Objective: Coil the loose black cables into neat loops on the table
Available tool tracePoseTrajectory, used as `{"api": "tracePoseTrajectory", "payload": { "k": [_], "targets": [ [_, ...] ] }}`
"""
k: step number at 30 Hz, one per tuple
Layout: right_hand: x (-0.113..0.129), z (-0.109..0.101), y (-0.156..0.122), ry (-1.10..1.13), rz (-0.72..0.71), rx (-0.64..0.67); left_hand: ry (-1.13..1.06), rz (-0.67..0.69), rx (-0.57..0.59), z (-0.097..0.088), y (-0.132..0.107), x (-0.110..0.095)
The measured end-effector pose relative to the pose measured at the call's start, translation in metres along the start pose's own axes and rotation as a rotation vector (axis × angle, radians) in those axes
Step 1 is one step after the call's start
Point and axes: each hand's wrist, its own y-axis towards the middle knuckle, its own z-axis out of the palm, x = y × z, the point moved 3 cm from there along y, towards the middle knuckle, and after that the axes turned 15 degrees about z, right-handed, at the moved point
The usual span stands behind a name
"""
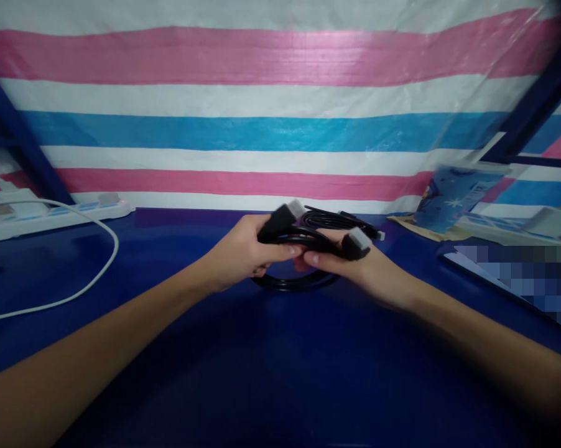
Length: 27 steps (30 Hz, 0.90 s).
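Note:
Between my two hands is a coiled black cable (293, 284) with a thick plug at each end. My left hand (247, 249) is closed around the coil, its thumb pressed along the top; one black plug with a pale metal tip (285, 219) sticks up beside it. My right hand (350, 261) grips the other side of the coil, and the second plug (356, 242) rests over its fingers. The lower loop hangs below both hands, above the blue tabletop (280, 373). Just behind lies another bundled black cable (341, 219) with a small light connector.
A white power strip (75, 214) with a plugged-in adapter and a white cord (115, 249) is at left. At right stand a blue patterned cup (458, 196), another power strip (509, 224) and a flat device (490, 274), partly pixelated. A striped sheet (262, 130) closes off the back.

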Motion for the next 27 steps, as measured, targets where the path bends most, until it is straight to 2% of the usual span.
{"api": "tracePoseTrajectory", "payload": {
  "k": [3, 5, 7, 11, 16, 19, 22, 27],
  "targets": [
    [0.001, 0.001, 0.0, 0.281, -0.023, 0.011, -0.2, -0.039, -0.173, -0.006, -0.003, 0.002],
    [0.002, 0.0, 0.0, 0.357, -0.023, -0.022, -0.252, -0.028, -0.228, -0.008, -0.003, 0.001],
    [0.002, -0.002, -0.001, 0.374, -0.002, -0.065, -0.246, -0.072, -0.17, -0.006, -0.003, 0.001],
    [0.005, -0.003, -0.002, 0.374, 0.048, -0.084, -0.241, -0.239, 0.092, 0.004, -0.006, 0.004],
    [0.01, 0.003, -0.007, 0.305, 0.068, 0.02, -0.229, -0.269, 0.074, 0.016, -0.007, -0.002],
    [0.013, 0.007, -0.011, 0.238, 0.08, 0.147, -0.19, -0.272, 0.092, 0.023, -0.007, -0.007],
    [0.012, 0.005, -0.011, 0.153, 0.122, 0.174, -0.2, -0.266, 0.015, 0.024, -0.008, -0.005],
    [-0.004, -0.009, -0.002, 0.064, 0.172, 0.053, -0.325, -0.204, -0.253, 0.015, -0.006, 0.003]
  ]
}}
